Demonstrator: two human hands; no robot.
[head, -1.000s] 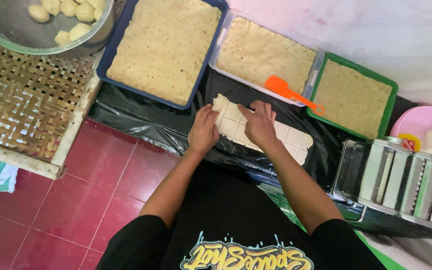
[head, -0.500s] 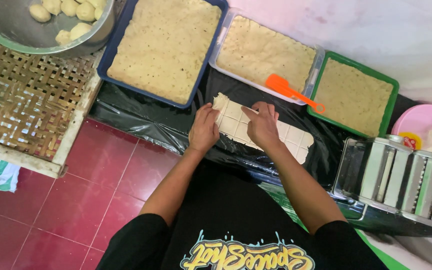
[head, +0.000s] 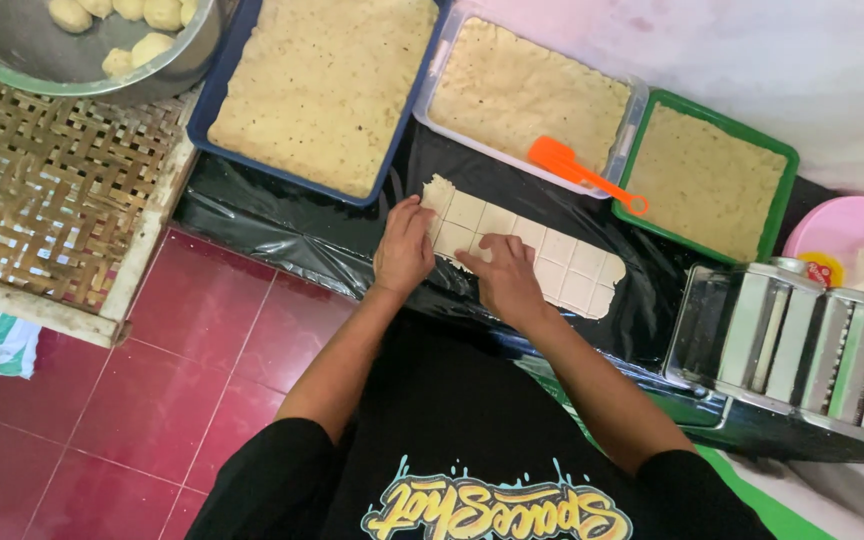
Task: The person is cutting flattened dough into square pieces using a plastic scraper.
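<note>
Lying flat on the black plastic sheet [head: 252, 225], near its front edge, is the cut dough strip [head: 542, 262], scored into little squares. The left hand [head: 404, 248] is pressing its torn end with fingers together. The right hand [head: 505, 275] is resting on the middle, fingers spread flat. Pulling hard could tear the soft squares. Both hands are hiding some squares.
</note>
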